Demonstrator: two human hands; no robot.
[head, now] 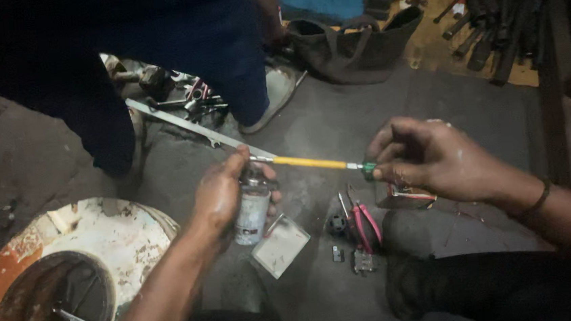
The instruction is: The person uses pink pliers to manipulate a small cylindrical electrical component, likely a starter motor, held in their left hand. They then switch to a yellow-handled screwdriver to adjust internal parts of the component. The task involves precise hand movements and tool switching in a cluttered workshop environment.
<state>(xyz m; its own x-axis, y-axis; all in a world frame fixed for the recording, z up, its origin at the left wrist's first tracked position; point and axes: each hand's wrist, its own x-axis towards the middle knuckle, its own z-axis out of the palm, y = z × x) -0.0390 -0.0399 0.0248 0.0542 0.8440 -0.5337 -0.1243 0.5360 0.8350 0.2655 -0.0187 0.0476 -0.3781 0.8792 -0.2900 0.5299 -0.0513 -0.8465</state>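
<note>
Two hands at work: our left hand (223, 192) grips a small cylinder (253, 207) above the floor (337, 129), right hand (428, 156) fingers pinched on a yellow screwdriver (309, 163), its tip at the cylinder's top, not yet withdrawn. Pink pliers (365, 222) lie below.

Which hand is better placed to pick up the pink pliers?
Probably the right hand: it hovers just above the pliers, though it holds the screwdriver. The left hand grips the can.

Glossy metal spray can (253, 210), yellow plastic tube (309, 163) — smooth, rough matt concrete floor (337, 129), rusty chipped drum (101, 236).
</note>
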